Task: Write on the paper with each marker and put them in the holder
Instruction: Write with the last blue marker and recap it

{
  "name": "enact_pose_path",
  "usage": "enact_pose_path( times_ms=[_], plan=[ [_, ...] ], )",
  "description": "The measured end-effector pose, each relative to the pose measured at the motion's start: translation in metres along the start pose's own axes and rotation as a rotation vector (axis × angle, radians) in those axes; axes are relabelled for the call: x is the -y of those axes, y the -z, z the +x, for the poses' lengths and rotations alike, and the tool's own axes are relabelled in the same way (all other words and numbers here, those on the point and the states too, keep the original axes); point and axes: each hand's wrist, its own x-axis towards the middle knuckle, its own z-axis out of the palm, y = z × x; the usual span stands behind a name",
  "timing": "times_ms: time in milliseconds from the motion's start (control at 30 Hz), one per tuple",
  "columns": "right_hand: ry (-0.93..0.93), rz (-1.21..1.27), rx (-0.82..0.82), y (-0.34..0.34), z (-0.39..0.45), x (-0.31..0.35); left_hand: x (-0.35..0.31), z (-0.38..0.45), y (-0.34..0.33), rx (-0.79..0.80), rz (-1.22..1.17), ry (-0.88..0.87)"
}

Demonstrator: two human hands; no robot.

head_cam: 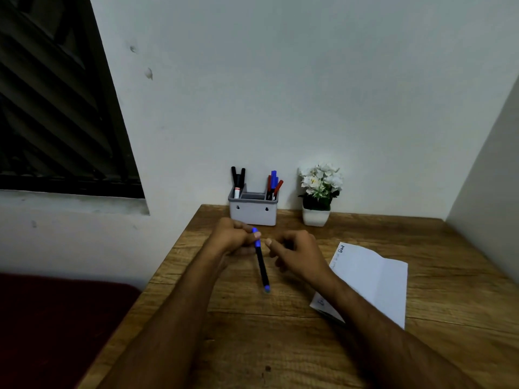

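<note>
The left hand (234, 237) is curled around the upper end of a blue marker (261, 261), pinching it near its blue cap, which pokes up past the fingers. The marker has a black barrel and a blue tip at each end; it slants down toward the viewer, its lower end held above the wooden table (252, 332). The right hand (297, 255) is just beside it, not touching the marker, fingers loosely curled with nothing in them, thumb pointing toward the left hand.

Under and right of the right forearm lies a white sheet of paper (373, 279), creased down the middle, with small handwriting at its far corner and more at its near corner.

At the back edge, against the wall, stands a grey marker holder (253, 213) with compartments: black markers (238, 178) in the left one, blue and red markers (273, 185) in the right. Near its right side sits a white potted plant (318, 192) with white flowers.
</note>
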Motion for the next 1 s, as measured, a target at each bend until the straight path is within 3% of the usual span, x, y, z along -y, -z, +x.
enact_pose_path(
  times_ms=[133,400,500,567,633,667,733,867,1000],
  plan=[
    [0.022,0.003,0.001,0.008,-0.002,-0.004,-0.004,-0.001,-0.026,0.007,-0.289,0.033],
    [-0.058,0.020,-0.028,0.025,-0.004,-0.013,0.002,0.007,-0.065,0.081,-0.503,0.187],
    [-0.139,0.117,-0.003,0.032,-0.003,-0.009,0.004,0.016,-0.077,0.092,-0.697,0.254],
    [-0.226,0.169,0.089,0.042,-0.004,-0.008,0.004,0.028,-0.067,0.025,-0.908,0.236],
    [-0.264,0.188,0.210,0.052,-0.014,-0.012,0.003,0.044,-0.042,-0.163,-0.958,0.153],
    [-0.252,0.204,0.216,0.057,-0.019,-0.016,0.002,0.052,-0.030,-0.233,-0.865,0.095],
    [-0.237,0.274,0.124,0.064,-0.023,-0.024,0.004,0.058,-0.020,-0.285,-0.464,-0.030],
    [-0.254,0.448,-0.018,0.066,-0.018,-0.032,0.024,0.053,-0.052,-0.198,0.361,-0.326],
    [-0.222,0.445,-0.044,0.065,-0.024,-0.032,0.038,0.052,-0.075,-0.182,0.659,-0.485]
  ],
)
